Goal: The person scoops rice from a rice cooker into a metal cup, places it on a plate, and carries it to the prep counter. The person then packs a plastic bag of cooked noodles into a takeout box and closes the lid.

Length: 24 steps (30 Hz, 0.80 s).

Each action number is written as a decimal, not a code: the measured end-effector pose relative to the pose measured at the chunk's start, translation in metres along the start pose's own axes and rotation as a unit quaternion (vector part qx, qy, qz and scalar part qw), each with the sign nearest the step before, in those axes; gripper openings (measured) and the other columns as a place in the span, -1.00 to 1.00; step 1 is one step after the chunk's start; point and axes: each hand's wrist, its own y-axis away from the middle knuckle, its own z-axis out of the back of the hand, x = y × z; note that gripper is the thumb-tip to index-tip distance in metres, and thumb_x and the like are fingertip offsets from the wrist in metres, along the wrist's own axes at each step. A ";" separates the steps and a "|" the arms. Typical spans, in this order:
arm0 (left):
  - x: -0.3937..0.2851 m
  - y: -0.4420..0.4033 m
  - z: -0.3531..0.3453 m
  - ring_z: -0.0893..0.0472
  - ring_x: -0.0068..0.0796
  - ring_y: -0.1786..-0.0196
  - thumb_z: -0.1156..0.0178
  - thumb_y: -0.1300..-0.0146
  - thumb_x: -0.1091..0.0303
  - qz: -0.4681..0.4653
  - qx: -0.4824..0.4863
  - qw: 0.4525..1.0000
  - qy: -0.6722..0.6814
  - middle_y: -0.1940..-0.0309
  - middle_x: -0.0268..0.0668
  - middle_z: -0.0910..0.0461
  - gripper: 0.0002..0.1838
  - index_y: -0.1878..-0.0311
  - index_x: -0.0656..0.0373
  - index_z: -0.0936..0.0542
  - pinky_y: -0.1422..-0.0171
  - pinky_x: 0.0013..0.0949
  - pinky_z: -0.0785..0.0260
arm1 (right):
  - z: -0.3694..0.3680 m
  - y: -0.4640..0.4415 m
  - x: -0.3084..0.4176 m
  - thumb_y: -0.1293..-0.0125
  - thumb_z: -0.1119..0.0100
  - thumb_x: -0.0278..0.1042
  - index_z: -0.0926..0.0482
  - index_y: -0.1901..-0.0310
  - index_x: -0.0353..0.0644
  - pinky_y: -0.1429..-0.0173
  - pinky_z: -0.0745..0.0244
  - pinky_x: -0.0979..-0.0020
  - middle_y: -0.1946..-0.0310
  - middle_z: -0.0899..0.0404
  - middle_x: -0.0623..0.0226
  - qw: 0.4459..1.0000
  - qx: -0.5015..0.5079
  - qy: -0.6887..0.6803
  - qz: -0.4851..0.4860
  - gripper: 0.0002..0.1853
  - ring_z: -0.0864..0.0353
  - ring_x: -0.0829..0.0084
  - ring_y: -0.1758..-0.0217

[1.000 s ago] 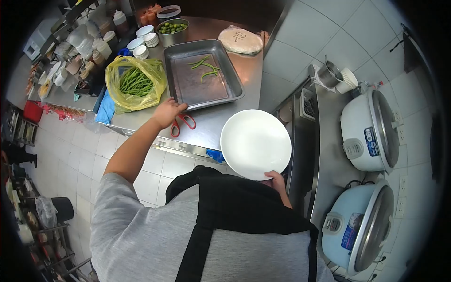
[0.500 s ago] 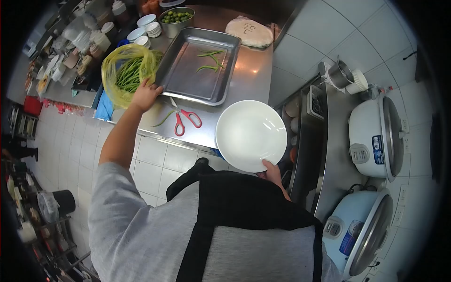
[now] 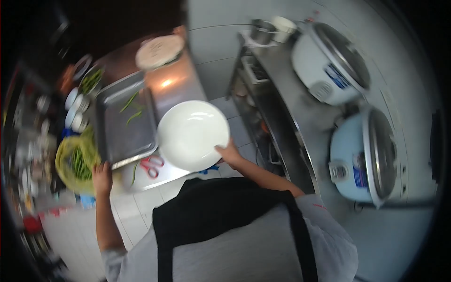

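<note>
evidently, the left hand (image 3: pixel 102 178) grasped the near corner of the metal tray (image 3: pixel 123 143) on the surface (image 3: pixel 177 91); the right hand (image 3: pixel 228 154) held the white plate (image 3: pixel 193 135) by its rim. keeping both level appeared prudent.

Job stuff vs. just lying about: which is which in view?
Likely the job:
bowl, held by the right hand
tray, left hand at its near corner, grip unclear
beans, in bag and tray
bag
scissors, beside the tray

Probably just lying about:
pale pack
white cooker
blue cooker
metal pot
small bowls
</note>
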 end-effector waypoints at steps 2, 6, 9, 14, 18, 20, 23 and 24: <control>-0.003 -0.002 0.018 -0.46 -0.09 -0.14 -0.34 0.00 0.36 0.009 0.037 0.995 0.096 -0.08 -0.11 -0.51 -0.24 -0.33 0.02 -0.30 -0.38 -0.07 -0.13 | 0.028 0.021 0.051 -0.23 -0.18 -0.31 -0.01 -0.33 -0.30 0.43 -0.64 0.33 -0.01 -0.43 -0.15 0.989 0.055 0.131 -0.043 -0.27 -0.67 0.21 0.29; -0.033 -0.022 0.075 -0.43 0.01 -0.16 -0.36 0.10 0.60 0.026 0.002 0.975 0.219 -0.16 -0.07 -0.43 -0.12 -0.37 -0.01 -0.28 -0.24 -0.16 -0.31 | 0.113 0.022 0.106 -0.16 -0.23 -0.21 -0.46 -0.07 -0.25 0.35 -0.60 0.32 0.28 -0.63 0.02 0.929 0.051 0.347 0.120 -0.54 -0.68 0.29 0.47; -0.047 -0.035 0.073 -0.50 -0.07 -0.08 -0.26 -0.03 0.64 0.046 -0.074 0.973 0.212 -0.07 -0.09 -0.50 -0.32 -0.28 0.05 -0.40 -0.15 -0.23 -0.37 | 0.205 0.013 0.180 -0.10 -0.24 -0.29 -0.67 0.41 -0.09 0.26 -0.53 0.32 0.47 -0.66 0.26 0.893 -0.121 0.364 0.235 -0.89 -0.65 0.38 0.40; -0.097 -0.079 0.075 -0.62 -0.32 0.19 -0.18 -0.15 0.67 0.009 -0.200 0.940 0.277 0.18 -0.17 -0.63 -0.63 -0.06 0.20 -0.57 0.07 -0.38 -0.46 | 0.400 0.066 0.305 -0.23 -0.13 -0.20 -0.65 0.19 -0.17 0.11 -0.51 0.19 0.35 -0.66 0.09 0.725 -0.387 0.523 0.227 -0.75 -0.65 0.10 0.26; -0.167 -0.105 0.084 -0.58 -0.52 0.29 -0.22 -0.18 0.61 0.089 -0.236 0.910 0.329 0.27 -0.26 -0.63 -0.72 0.02 0.25 -0.59 0.16 -0.46 -0.45 | 0.595 0.183 0.293 -0.12 -0.21 -0.27 -0.62 0.24 -0.27 -0.01 -0.48 0.10 0.18 -0.62 -0.06 0.558 -0.463 0.689 -0.020 -0.75 -0.59 -0.03 0.05; -0.197 -0.119 0.082 -0.55 -0.53 0.32 -0.23 -0.18 0.60 0.098 -0.226 0.913 0.326 0.29 -0.27 -0.63 -0.74 0.04 0.25 -0.59 0.18 -0.46 -0.43 | 0.650 0.242 0.255 -0.03 -0.35 -0.10 -0.60 0.15 -0.31 -0.03 -0.48 0.13 0.14 -0.61 -0.06 0.550 -0.424 0.704 -0.148 -0.55 -0.60 0.03 0.02; -0.270 -0.167 0.090 -0.48 -0.50 0.41 -0.27 -0.18 0.54 0.063 -0.238 0.912 0.328 0.33 -0.26 -0.61 -0.75 0.05 0.26 -0.59 0.24 -0.44 -0.39 | 0.654 0.284 0.213 -0.10 -0.34 -0.17 -0.54 0.08 -0.33 0.21 -0.46 0.32 0.34 -0.60 0.11 0.726 -0.428 0.531 -0.089 -0.56 -0.60 0.34 0.31; -0.288 -0.185 0.090 -0.52 -0.50 0.39 -0.27 -0.18 0.53 0.060 -0.206 0.918 0.335 0.32 -0.22 -0.61 -0.77 0.08 0.27 -0.59 0.22 -0.43 -0.43 | 0.634 0.288 0.214 -0.14 -0.29 -0.31 -0.50 -0.02 -0.32 0.33 -0.39 0.47 0.40 -0.51 0.30 0.825 -0.404 0.391 -0.064 -0.57 -0.49 0.56 0.41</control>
